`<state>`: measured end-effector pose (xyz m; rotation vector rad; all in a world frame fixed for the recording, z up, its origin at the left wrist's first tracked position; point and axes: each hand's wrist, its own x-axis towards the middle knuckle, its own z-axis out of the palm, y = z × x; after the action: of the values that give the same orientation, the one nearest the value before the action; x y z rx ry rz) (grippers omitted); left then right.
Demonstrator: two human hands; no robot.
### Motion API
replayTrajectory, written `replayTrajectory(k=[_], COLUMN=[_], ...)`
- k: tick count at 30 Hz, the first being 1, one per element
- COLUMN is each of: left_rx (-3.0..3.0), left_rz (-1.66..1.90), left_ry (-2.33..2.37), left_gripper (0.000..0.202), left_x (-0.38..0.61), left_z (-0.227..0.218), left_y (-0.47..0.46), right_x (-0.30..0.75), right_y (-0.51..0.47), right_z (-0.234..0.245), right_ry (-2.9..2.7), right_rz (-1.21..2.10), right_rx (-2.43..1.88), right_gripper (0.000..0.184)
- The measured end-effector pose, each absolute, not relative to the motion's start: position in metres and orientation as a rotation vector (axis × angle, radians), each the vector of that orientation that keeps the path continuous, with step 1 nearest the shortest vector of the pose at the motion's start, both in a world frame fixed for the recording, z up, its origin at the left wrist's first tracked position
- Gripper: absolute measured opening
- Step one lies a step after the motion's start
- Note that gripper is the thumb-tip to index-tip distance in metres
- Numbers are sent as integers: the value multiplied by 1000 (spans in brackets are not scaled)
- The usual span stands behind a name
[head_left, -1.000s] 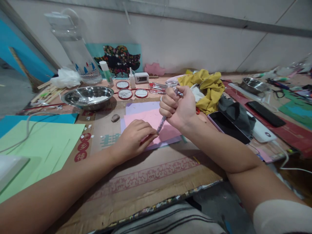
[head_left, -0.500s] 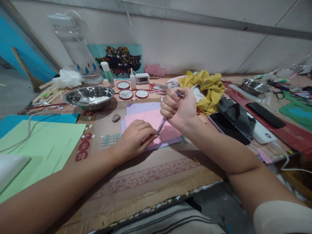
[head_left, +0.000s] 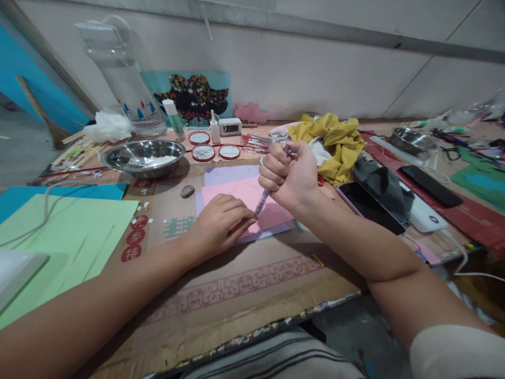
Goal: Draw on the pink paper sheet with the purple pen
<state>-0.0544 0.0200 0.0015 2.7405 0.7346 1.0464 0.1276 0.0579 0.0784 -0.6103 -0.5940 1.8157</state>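
1. With the pink paper (head_left: 278,213) as the clock's centre and 12 towards the wall, the patterned pen (head_left: 261,202) stands slanted above it, its tip pointing to about 7.
2. The right hand (head_left: 292,171) is closed in a fist around the pen's barrel.
3. The left hand (head_left: 221,218) lies over the paper's 8 o'clock side, thumb and forefinger drawn together at the tip; whether they pinch anything cannot be told.
4. The tip could slip into those fingertips, I judge, since it meets them so closely; a hard push might dent or tear the paper.
5. The lilac paper (head_left: 224,172) beneath could skew if the left hand lifts.
6. Both papers are flat and matt; the pen is slim, glossy and speckled.
7. A smooth, rounded stone (head_left: 188,191) sits near 10, with a shiny steel bowl (head_left: 161,169) beyond it.
8. A rumpled yellow cloth (head_left: 341,142) lies towards 1; ragged-edged cardboard (head_left: 221,316) spreads out at 6.
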Motion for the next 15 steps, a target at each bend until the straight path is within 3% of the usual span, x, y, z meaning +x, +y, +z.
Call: replayTrajectory(k=[15], left_rx=[2756], left_rz=[1055], left_ry=[726], left_gripper=[13], left_x=[-54], left_z=[0], left_y=[21], right_x=[126], right_y=[57], right_z=[78], right_ry=[-562], right_rz=[1830], right_rx=[-575], right_gripper=[45])
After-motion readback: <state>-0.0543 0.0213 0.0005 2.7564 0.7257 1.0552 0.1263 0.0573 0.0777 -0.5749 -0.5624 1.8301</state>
